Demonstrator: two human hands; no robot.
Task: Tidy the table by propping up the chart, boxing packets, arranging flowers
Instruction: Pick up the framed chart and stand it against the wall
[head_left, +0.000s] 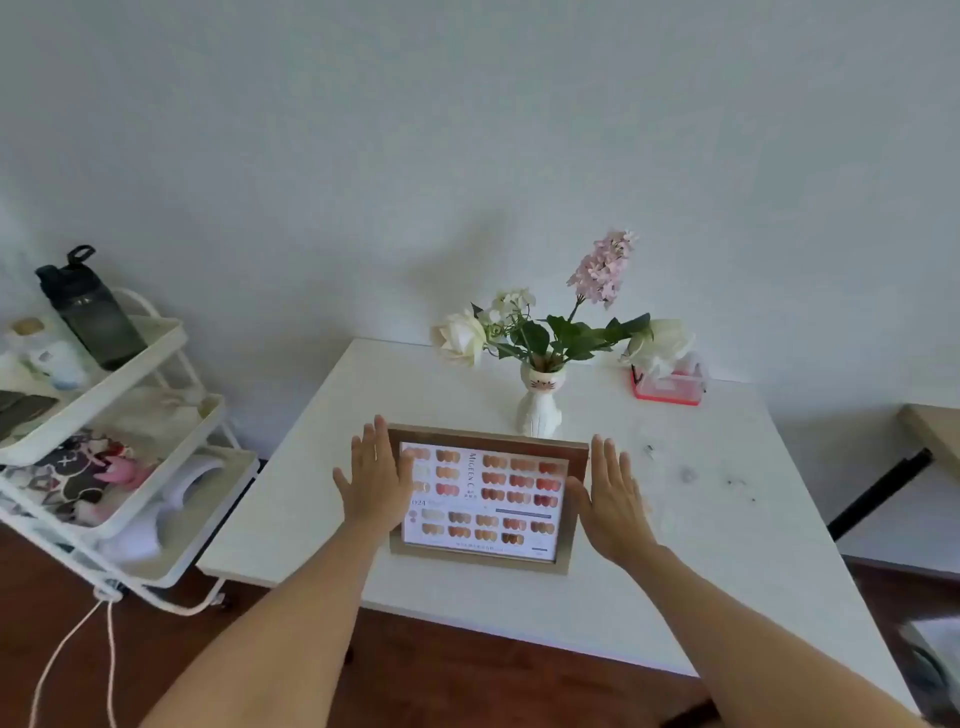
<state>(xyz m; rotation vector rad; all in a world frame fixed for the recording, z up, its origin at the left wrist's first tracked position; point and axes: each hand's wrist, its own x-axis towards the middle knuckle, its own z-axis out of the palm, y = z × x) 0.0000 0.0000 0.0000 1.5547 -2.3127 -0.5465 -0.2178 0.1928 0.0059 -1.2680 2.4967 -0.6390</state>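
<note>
A wood-framed nail colour chart (485, 501) stands tilted on the white table (675, 545), facing me. My left hand (374, 480) is flat with fingers apart at the frame's left edge, its thumb over the corner. My right hand (613, 499) is spread beside the frame's right edge, thumb touching it. Behind the chart a white cat-shaped vase (540, 400) holds white roses, green leaves and a pink flower spray (602, 267). A clear box with a red rim (667, 384) sits at the back right, a white rose leaning over it.
A white three-tier cart (124, 447) stands left of the table with a dark bottle (91, 312), toys and small items. Small bits lie on the table right of the chart (685, 473). A second table edge (930, 436) shows far right. A wall is close behind.
</note>
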